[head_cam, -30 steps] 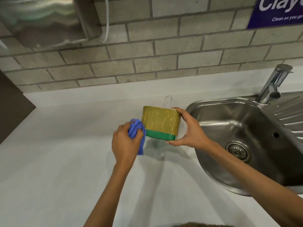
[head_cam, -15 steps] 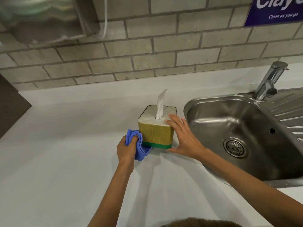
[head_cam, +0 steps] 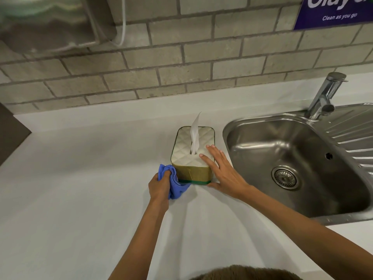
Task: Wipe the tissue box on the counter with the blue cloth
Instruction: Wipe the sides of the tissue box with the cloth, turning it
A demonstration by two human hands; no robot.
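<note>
The tissue box [head_cam: 191, 158] stands upright on the white counter [head_cam: 80, 199], just left of the sink. It has gold sides, a green band at the base, a white quilted top and a tissue sticking up. My left hand [head_cam: 159, 185] is closed around the bunched blue cloth [head_cam: 173, 182], which presses against the box's lower left corner. My right hand [head_cam: 224, 170] rests flat on the box's right side, fingers spread over the top edge and thumb at the front bottom corner.
A stainless steel sink [head_cam: 298, 164] with a drain lies right of the box, and a tap [head_cam: 325, 96] stands behind it. A brick wall [head_cam: 181, 67] runs along the back, with a metal dispenser [head_cam: 50, 21] upper left and a blue sign [head_cam: 337, 11] upper right.
The box was tipped up in my right hand a second ago; it now stands flat on the counter. My right hand went from gripping it to resting on it. The cloth dropped to the box's lower left corner.
</note>
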